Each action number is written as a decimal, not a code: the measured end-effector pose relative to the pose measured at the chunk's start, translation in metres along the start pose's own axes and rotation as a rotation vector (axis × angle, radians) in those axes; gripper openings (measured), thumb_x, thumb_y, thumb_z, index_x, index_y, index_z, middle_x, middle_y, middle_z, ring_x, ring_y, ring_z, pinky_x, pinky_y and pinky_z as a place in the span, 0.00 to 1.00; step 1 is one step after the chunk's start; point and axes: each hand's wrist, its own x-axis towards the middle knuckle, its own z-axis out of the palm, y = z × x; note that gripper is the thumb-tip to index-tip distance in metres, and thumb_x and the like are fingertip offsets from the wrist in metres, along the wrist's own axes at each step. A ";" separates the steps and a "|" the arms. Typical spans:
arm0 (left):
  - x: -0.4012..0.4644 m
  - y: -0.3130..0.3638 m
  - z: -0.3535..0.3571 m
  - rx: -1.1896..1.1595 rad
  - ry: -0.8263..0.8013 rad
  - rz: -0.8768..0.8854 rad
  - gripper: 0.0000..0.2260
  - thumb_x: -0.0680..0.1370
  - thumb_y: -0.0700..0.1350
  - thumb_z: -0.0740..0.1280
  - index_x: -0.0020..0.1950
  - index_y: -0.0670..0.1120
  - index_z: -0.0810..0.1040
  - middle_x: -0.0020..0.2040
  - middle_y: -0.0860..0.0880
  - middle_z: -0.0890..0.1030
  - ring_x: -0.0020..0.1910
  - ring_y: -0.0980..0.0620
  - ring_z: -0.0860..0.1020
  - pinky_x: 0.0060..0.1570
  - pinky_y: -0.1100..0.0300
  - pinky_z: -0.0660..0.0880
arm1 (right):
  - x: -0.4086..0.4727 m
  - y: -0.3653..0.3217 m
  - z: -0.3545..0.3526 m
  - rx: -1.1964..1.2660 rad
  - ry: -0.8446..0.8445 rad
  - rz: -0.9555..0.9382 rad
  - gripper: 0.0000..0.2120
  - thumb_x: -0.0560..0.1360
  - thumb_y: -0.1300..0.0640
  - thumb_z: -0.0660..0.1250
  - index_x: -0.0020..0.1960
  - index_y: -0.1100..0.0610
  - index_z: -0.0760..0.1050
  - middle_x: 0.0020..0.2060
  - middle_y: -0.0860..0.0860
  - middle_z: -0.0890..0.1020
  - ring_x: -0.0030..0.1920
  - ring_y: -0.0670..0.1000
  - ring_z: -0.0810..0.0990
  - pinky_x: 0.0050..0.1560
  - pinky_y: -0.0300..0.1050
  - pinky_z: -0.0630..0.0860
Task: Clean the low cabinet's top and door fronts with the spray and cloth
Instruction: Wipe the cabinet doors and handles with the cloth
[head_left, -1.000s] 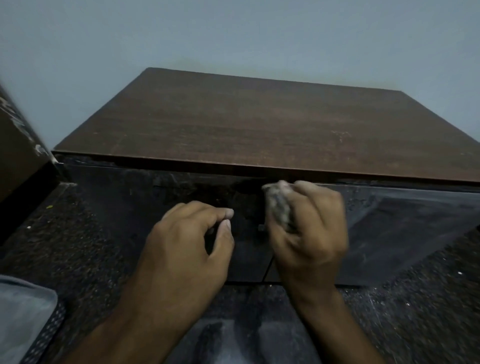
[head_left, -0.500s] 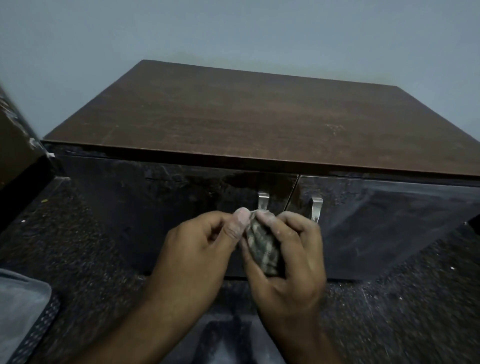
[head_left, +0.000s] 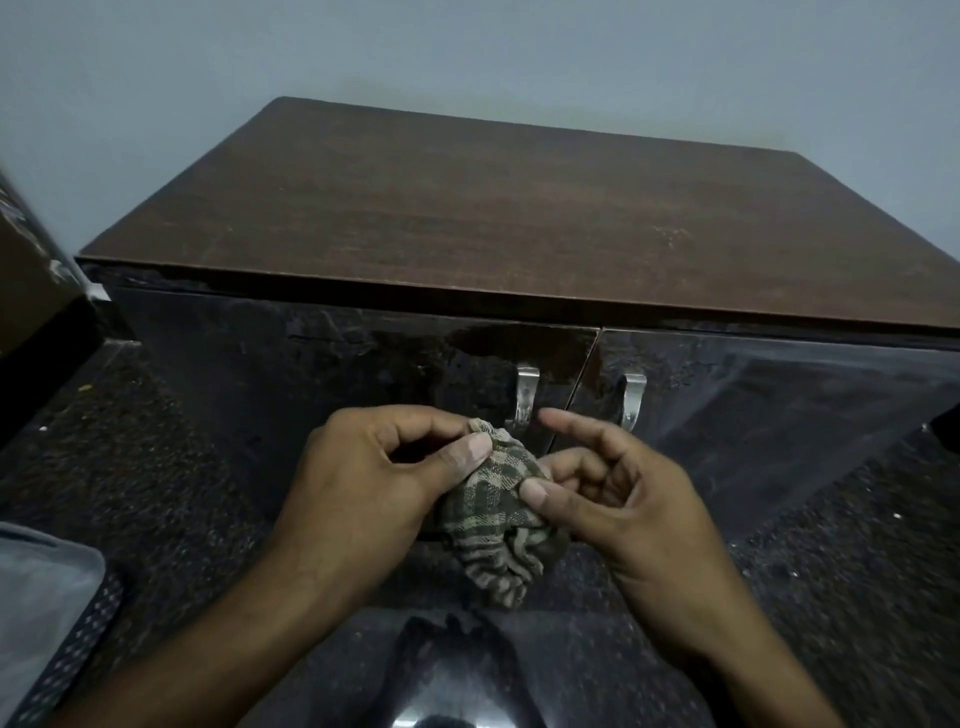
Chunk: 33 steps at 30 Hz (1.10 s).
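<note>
Head view: we look down on the low cabinet, its brown wood top (head_left: 519, 218) bare and its two dark glossy doors closed below it. Our hands sit in front of the door seam, off the surface, with the cloth (head_left: 493, 514) bunched between them.

Left hand (head_left: 363, 493): thumb and forefinger pinch the upper edge of the cloth; the other fingers are curled in. Right hand (head_left: 623, 499): the thumb presses the cloth against the lower fingers, while the index finger sticks out loose toward the handles. We judge this as a regather: the checked cloth is crumpled into a wad, and holding it from both sides lets us refold it to a fresh face before the next pass.

Cloth position: in mid-air, just below the left handle (head_left: 525, 397) and touching neither door as far as we can tell. The right handle (head_left: 632, 402) stands just across the seam.

Left door (head_left: 291, 374) shows streaks and a duller patch near its top edge; right door (head_left: 779, 395) shows faint smears. We judge that the fronts need more wiping.

Spray: not in view. A grey object (head_left: 36, 587) lies at the lower left on the speckled floor (head_left: 156, 467); we cannot identify it.
</note>
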 end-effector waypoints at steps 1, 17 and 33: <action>0.000 0.000 0.000 0.000 -0.006 0.004 0.03 0.73 0.44 0.74 0.44 0.50 0.88 0.41 0.54 0.87 0.41 0.57 0.86 0.36 0.70 0.77 | -0.001 -0.003 -0.002 -0.065 0.007 -0.019 0.21 0.66 0.57 0.78 0.58 0.54 0.82 0.41 0.57 0.85 0.42 0.54 0.85 0.47 0.41 0.81; 0.003 -0.006 0.008 0.253 -0.097 0.163 0.04 0.76 0.49 0.70 0.46 0.58 0.83 0.45 0.59 0.84 0.46 0.60 0.82 0.43 0.67 0.76 | 0.005 -0.018 0.006 -0.363 0.057 -0.321 0.07 0.71 0.51 0.74 0.43 0.55 0.83 0.33 0.49 0.83 0.33 0.47 0.82 0.36 0.36 0.77; 0.017 -0.017 0.033 0.192 -0.029 0.061 0.04 0.80 0.50 0.66 0.47 0.57 0.80 0.42 0.58 0.82 0.42 0.61 0.80 0.39 0.69 0.75 | 0.019 -0.013 -0.043 -0.340 -0.328 -0.162 0.10 0.75 0.53 0.75 0.39 0.59 0.84 0.37 0.55 0.79 0.39 0.52 0.78 0.40 0.44 0.72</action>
